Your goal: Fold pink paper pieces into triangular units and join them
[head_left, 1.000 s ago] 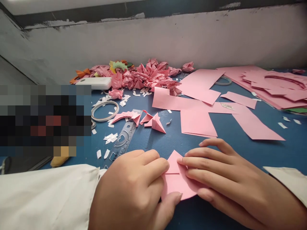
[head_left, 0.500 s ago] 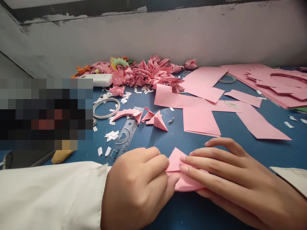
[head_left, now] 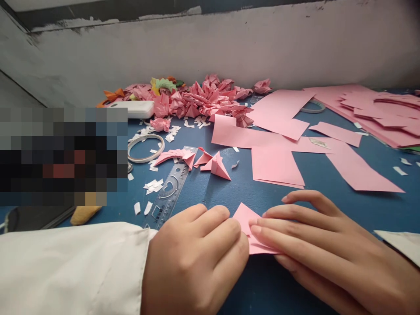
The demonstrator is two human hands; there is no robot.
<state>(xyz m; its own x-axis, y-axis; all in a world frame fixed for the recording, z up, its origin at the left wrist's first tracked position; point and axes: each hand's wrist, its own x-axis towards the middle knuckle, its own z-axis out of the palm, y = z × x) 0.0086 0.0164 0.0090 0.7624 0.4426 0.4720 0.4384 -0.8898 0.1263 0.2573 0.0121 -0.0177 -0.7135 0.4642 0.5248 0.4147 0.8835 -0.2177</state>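
Note:
A small folded pink paper (head_left: 243,217) lies between my two hands at the table's front, its pointed corner facing away from me. My left hand (head_left: 197,258) is curled closed on its left side, with the knuckles up and the thumb hidden. From the right, my right hand (head_left: 315,245) reaches over the same paper, fingers long and close together on top, thumb low at the near edge. It pinches the right part of the paper. Just beyond stand folded pink paper pieces (head_left: 216,166), one of them beside a clear plastic ruler (head_left: 170,188).
Pink paper sheets (head_left: 278,164) spread over the blue table to the right, with a stack (head_left: 387,131) behind. A heap of folded paper shapes (head_left: 203,98) lies along the wall. A tape roll (head_left: 146,148), white scraps (head_left: 153,186) and a white device (head_left: 138,109) are at left.
My left hand has shifted slightly right and its thumb has gone out of sight. The paper's near edge now sits flatter and a little farther away. My right hand has barely moved.

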